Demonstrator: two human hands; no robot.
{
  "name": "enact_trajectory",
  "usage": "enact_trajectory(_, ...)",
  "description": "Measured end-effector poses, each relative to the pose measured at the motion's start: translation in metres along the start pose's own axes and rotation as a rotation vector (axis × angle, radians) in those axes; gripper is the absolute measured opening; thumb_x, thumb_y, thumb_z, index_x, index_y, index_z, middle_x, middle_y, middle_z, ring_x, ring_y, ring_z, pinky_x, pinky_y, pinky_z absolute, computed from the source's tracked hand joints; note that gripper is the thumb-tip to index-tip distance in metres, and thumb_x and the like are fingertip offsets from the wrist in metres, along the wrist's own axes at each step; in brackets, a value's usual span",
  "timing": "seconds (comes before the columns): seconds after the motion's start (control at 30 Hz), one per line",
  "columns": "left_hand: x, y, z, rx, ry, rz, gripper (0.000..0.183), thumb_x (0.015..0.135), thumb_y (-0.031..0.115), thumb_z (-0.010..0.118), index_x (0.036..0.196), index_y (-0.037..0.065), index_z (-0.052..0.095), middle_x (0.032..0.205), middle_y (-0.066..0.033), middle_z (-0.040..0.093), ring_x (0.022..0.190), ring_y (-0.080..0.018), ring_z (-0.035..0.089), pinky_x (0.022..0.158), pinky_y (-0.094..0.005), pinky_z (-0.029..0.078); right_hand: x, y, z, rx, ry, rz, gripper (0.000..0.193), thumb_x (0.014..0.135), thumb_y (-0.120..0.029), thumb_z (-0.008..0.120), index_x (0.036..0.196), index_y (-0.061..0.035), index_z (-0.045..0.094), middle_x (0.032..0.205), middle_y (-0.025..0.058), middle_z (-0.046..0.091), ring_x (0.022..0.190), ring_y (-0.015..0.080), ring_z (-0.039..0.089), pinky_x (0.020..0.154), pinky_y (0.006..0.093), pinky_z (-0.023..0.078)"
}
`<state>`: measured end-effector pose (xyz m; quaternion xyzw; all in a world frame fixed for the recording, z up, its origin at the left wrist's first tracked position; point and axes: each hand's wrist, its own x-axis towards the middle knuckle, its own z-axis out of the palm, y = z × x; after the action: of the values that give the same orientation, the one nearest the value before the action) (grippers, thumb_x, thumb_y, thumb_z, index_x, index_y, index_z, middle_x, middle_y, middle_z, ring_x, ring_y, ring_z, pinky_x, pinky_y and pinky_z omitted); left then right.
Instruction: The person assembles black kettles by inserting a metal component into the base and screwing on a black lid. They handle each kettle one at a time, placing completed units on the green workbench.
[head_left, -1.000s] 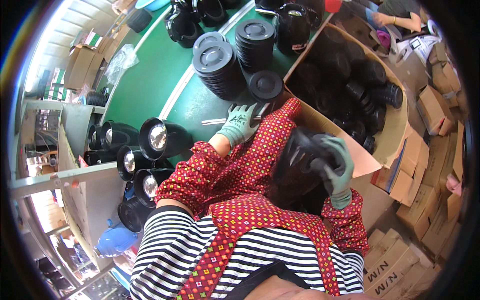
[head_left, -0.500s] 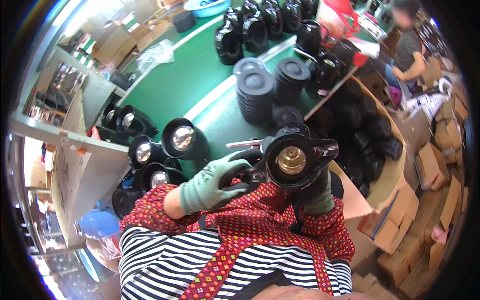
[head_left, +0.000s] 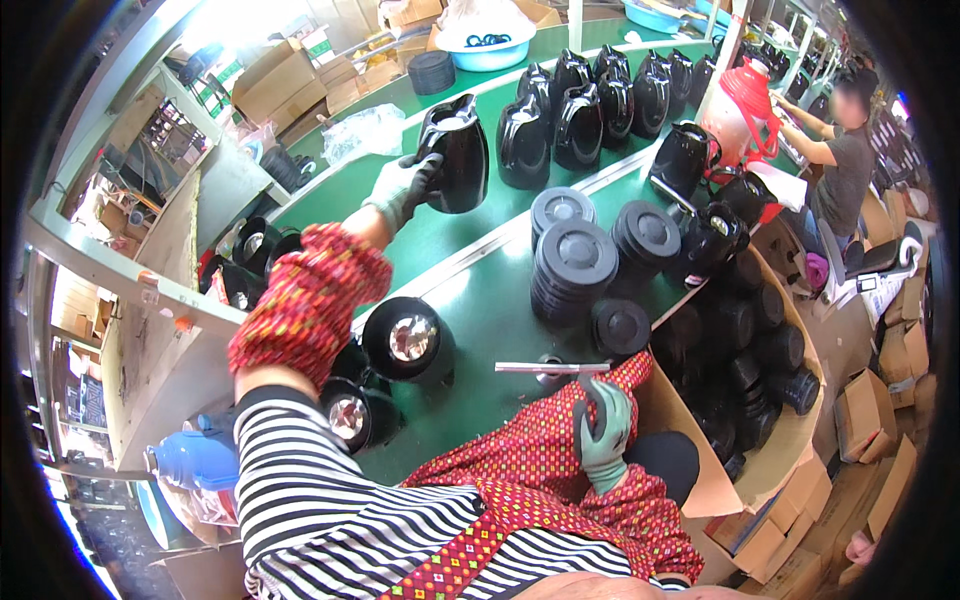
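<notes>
With my arm stretched out to the far left, my left hand [head_left: 400,192], in a grey-green glove, is closed around the handle of a glossy black jug [head_left: 460,165]. The jug is upright at the green bench, near a group of similar black jugs [head_left: 580,125]. Close to my body, my right hand [head_left: 604,435] is gloved too, its fingers loosely curved and apart with nothing seen between them. Just beyond it, a thin silver rod [head_left: 530,367] lies at the bench's near side. Black jugs with shiny linings [head_left: 410,340] lie to the left, their openings toward me.
Stacks of round black lids [head_left: 577,262] stand mid-bench. A cardboard box [head_left: 690,480] of black parts is at my right. A red-and-white flask [head_left: 738,110] stands at the far right, near a seated person [head_left: 840,165]. A blue basin [head_left: 484,52] sits at the back.
The jug that was tilted in front of my chest between both hands is now upright at the far left in my left hand. My right hand has let go and lowered.
</notes>
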<state>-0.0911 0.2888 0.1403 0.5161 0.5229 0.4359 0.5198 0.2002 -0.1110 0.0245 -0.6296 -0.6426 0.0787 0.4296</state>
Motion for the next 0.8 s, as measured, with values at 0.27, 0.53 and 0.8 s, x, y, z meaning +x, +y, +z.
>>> enact_trajectory(0.27,0.180,-0.107,0.034,-0.134,0.258,-0.049,0.035,0.101,0.031,0.076,0.118,0.001,0.073,0.094,-0.0062,0.075,0.069,-0.0159,0.067,0.061,-0.0300,0.058,0.007,0.003,0.001,0.019,-0.042,0.040,0.041,0.084,-0.011,0.073,0.125,-0.0024,0.075,0.120,0.0152,0.073,0.114,0.0389,0.065,0.110,0.0519,0.047)
enact_trajectory(0.53,0.159,-0.057,0.018,0.680,-0.152,-0.230,0.055,0.097,0.047,0.078,0.127,0.002,0.068,0.103,-0.0083,0.070,0.078,-0.0214,0.065,0.067,-0.0369,0.062,0.008,0.005,-0.001,-0.003,-0.097,0.069,0.041,0.081,-0.008,0.066,0.121,0.0012,0.072,0.119,0.0168,0.075,0.113,0.0376,0.067,0.114,0.0553,0.044)
enact_trajectory(0.8,0.022,0.085,-0.140,1.759,-0.123,0.047,0.067,0.089,0.066,0.073,0.116,0.005,0.078,0.107,-0.0236,0.078,0.101,-0.0367,0.075,0.093,-0.0468,0.057,0.008,0.001,0.004,0.011,-0.062,0.012,0.027,0.093,-0.008,0.065,0.117,0.0017,0.074,0.116,0.0166,0.076,0.110,0.0367,0.069,0.112,0.0518,0.046)
